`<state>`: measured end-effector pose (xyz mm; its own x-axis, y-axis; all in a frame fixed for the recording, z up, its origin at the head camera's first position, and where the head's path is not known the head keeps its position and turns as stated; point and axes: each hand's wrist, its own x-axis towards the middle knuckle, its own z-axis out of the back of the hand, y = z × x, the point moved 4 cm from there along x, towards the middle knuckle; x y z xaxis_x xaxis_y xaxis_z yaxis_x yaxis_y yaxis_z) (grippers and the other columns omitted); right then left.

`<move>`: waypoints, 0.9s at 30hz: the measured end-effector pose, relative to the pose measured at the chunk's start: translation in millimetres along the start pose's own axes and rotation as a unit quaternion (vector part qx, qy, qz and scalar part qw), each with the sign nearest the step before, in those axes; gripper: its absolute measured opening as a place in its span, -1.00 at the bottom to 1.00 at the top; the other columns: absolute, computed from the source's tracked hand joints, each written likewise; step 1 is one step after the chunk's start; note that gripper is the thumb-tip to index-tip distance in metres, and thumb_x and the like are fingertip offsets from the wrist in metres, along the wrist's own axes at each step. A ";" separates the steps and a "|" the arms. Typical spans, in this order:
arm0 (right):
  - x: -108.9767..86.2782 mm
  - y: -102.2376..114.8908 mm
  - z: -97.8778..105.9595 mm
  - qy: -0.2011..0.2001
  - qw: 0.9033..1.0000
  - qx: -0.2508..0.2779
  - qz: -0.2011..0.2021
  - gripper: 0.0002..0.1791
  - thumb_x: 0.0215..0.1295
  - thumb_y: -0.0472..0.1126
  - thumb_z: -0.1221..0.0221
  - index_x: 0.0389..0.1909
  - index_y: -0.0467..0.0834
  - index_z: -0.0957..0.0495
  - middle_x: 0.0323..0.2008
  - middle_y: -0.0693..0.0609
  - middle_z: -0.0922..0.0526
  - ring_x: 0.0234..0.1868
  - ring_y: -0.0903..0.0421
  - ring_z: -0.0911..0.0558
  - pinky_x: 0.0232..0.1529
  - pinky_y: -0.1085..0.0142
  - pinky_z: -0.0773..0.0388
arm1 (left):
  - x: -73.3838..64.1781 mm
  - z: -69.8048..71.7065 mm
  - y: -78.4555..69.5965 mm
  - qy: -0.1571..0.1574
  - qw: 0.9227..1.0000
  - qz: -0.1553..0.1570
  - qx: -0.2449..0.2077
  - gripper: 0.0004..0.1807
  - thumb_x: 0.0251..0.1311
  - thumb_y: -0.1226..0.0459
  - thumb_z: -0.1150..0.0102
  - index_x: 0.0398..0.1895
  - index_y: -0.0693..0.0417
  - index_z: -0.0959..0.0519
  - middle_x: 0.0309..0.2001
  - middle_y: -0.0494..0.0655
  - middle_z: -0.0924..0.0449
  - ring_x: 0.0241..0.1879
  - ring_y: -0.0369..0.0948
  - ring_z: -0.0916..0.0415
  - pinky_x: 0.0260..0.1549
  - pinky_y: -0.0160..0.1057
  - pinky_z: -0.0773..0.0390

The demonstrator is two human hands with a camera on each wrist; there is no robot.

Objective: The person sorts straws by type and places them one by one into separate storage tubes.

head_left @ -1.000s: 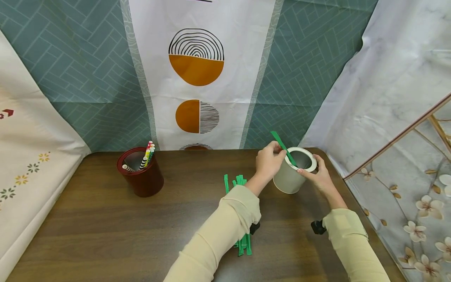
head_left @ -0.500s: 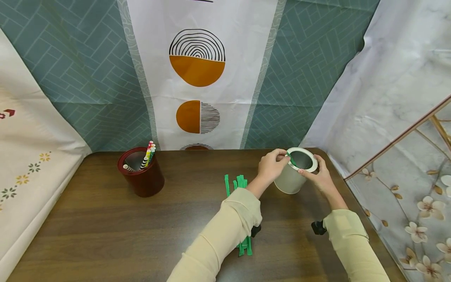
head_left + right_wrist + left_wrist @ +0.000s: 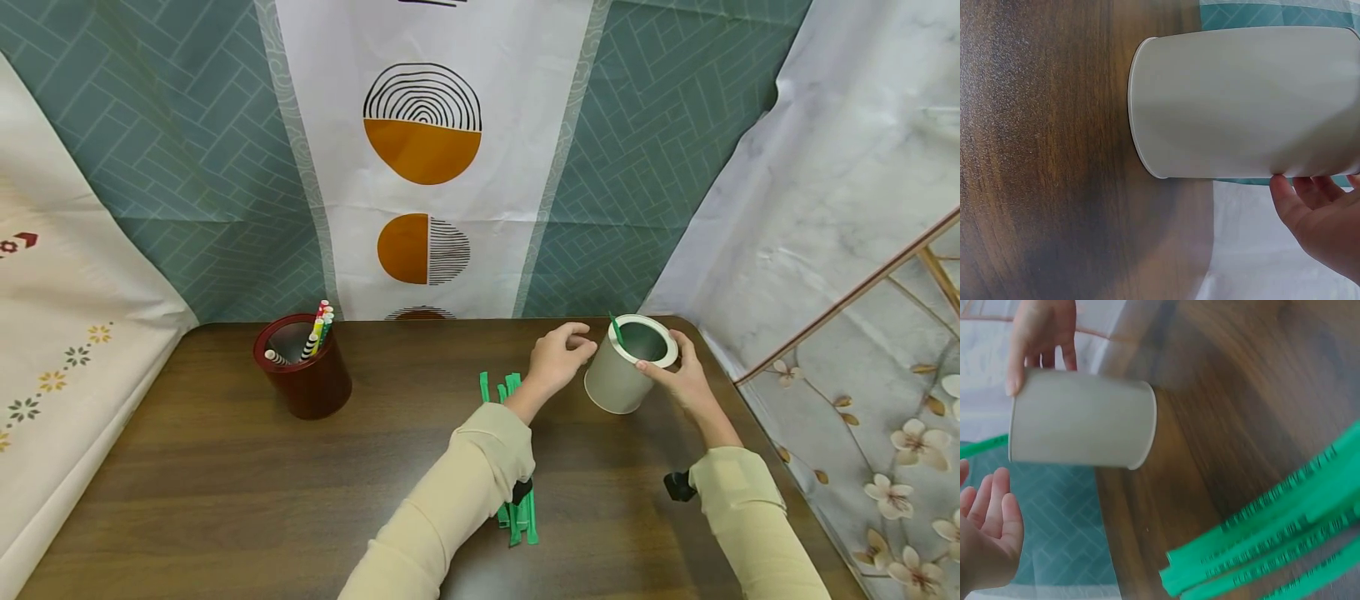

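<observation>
A pale grey-beige canister (image 3: 611, 379) with a white rim stands upright at the table's back right. My right hand (image 3: 686, 382) holds it by the right side of the rim, thumb in front; the right wrist view shows fingertips against the canister wall (image 3: 1229, 106). One slim green wrapped stick (image 3: 616, 330) leans inside, its tip poking above the rim. Just left of the canister is my left hand (image 3: 557, 360), holding nothing, its fingers relaxed. Below that forearm lies a bundle of similar green sticks (image 3: 517, 523), partly hidden by the sleeve; dark print shows on their wrappers (image 3: 1272, 534).
A dark red cup (image 3: 311, 387) with several striped and coloured pens (image 3: 318, 329) stands at the back left of the brown wooden table (image 3: 225, 483). Patterned cloth hangs behind the table (image 3: 420, 250) and along both sides.
My left hand has lowered a green stick into the canister, let go of it and drawn back to the left. My right hand keeps its hold on the rim.
</observation>
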<state>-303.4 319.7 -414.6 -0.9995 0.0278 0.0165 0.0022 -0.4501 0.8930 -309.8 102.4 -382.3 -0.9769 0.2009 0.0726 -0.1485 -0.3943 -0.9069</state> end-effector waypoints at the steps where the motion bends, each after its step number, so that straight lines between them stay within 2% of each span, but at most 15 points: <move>1: 0.0 0.1 -0.1 0.000 1.000 -0.001 0.000 -0.04 0.12 -0.21 -0.16 0.34 -0.24 0.31 0.28 -0.31 0.04 0.22 -0.15 -0.14 -0.24 0.75 -0.21 | 0.1 2.9 2.7 0.000 1.000 -0.001 0.002 -0.65 0.15 0.16 -0.05 0.03 -0.03 -0.46 -0.18 -0.13 -0.63 -0.37 -0.26 -0.60 -0.44 -0.43 -0.48; 7: -1.1 2.2 -0.7 0.000 1.000 0.000 0.002 -0.04 0.12 -0.21 -0.16 0.35 -0.23 0.31 0.29 -0.30 0.04 0.22 -0.14 -0.14 -0.24 0.75 -0.20 | -1.8 24.0 25.8 0.004 1.000 0.013 0.008 -0.65 0.15 0.16 -0.07 0.02 -0.06 -0.46 -0.17 -0.12 -0.61 -0.41 -0.28 -0.58 -0.49 -0.42 -0.48; 15: -1.4 0.9 -0.1 -0.003 1.000 -0.002 0.001 -0.05 0.12 -0.15 -0.16 0.33 -0.27 0.28 0.28 -0.28 0.02 0.21 -0.13 -0.13 -0.21 0.74 -0.19 | -9.7 50.4 63.2 -0.005 0.999 0.036 0.019 -0.70 0.15 0.20 -0.08 -0.04 0.03 -0.48 -0.22 -0.04 -0.58 -0.41 -0.21 -0.57 -0.51 -0.38 -0.49; 19: -1.1 0.0 0.4 -0.002 1.000 -0.001 0.002 -0.06 0.13 -0.16 -0.16 0.33 -0.27 0.28 0.27 -0.29 0.02 0.20 -0.13 -0.14 -0.22 0.74 -0.20 | -15.6 55.7 80.3 -0.002 0.998 0.047 0.035 -0.70 0.15 0.20 -0.08 -0.05 0.07 -0.47 -0.23 -0.02 -0.58 -0.41 -0.15 -0.55 -0.48 -0.36 -0.47; 27: 0.1 0.4 0.1 -0.002 1.000 -0.003 0.007 -0.06 0.13 -0.19 -0.16 0.33 -0.27 0.28 0.27 -0.29 0.03 0.22 -0.13 -0.12 -0.22 0.75 -0.18 | -27.7 55.2 109.5 0.025 0.995 0.076 0.066 -0.69 0.15 0.21 -0.08 -0.06 0.14 -0.46 -0.30 -0.02 -0.56 -0.45 -0.21 -0.51 -0.48 -0.32 -0.44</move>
<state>-303.6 319.6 -414.2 -0.9992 0.0252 0.0314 0.0165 -0.4565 0.8896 -307.4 4.2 -460.7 -0.9811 0.1738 -0.0853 -0.0218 -0.5370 -0.8433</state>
